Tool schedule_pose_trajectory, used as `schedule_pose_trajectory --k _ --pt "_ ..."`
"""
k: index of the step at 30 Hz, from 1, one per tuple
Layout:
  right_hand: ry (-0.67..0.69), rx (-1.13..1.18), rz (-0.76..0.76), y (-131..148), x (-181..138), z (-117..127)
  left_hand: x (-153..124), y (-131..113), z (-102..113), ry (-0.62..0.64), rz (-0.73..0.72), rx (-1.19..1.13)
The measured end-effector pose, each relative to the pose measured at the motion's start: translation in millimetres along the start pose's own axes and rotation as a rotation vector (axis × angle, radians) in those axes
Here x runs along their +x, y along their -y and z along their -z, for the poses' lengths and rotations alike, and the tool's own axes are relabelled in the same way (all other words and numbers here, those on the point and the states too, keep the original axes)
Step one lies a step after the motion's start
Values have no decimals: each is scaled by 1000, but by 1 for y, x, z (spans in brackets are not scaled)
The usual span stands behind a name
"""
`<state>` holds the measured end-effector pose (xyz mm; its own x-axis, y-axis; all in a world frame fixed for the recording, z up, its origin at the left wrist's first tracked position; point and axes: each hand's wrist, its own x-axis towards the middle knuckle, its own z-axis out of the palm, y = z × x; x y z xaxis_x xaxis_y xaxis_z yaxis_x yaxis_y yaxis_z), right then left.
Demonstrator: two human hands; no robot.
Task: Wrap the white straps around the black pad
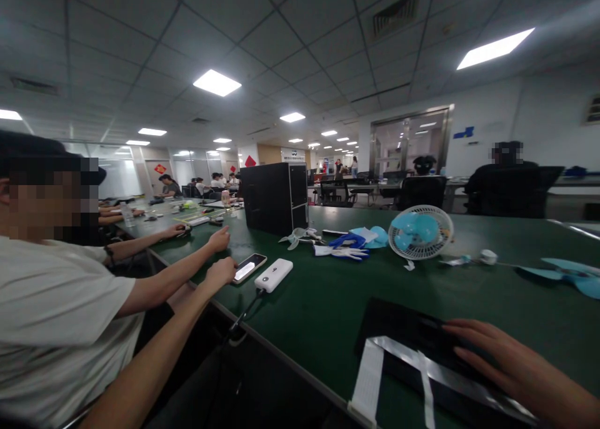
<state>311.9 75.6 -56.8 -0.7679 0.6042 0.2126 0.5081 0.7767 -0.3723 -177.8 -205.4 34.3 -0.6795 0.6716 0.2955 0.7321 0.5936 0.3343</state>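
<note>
My right hand (510, 369) comes in from the lower right corner and lies flat, fingers stretched out, on a black flat panel (403, 335) at the near edge of the green table (319, 304). White and silver strips (370, 379) run across the panel's front. Nothing is gripped in the fingers. My left hand is out of the picture.
A co-worker in a light shirt (56, 316) sits at my left, hands by a phone (248, 267) and a white power bank (274, 274). Farther back are a black box (274, 196), gloves (344, 246), a small blue fan (419, 232) and a loose blue fan blade (572, 276).
</note>
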Motion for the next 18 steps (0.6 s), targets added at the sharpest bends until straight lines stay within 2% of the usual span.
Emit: schedule_pose_trajectory --k 5,10,12,15,18 --pt "-1 -14 20 21 -3 8 -6 -28 -19 101 -62 117" --pt "-8 -28 66 42 -3 15 -38 -79 -38 98 -286 108" --pt "-1 -42 72 46 -2 16 -53 -99 -45 91 -421 80" --pt "-2 -61 38 48 -1 18 -69 -126 -57 136 -557 6" --pt "-4 -65 -17 49 1 20 -72 -149 -72 180 -624 -44"
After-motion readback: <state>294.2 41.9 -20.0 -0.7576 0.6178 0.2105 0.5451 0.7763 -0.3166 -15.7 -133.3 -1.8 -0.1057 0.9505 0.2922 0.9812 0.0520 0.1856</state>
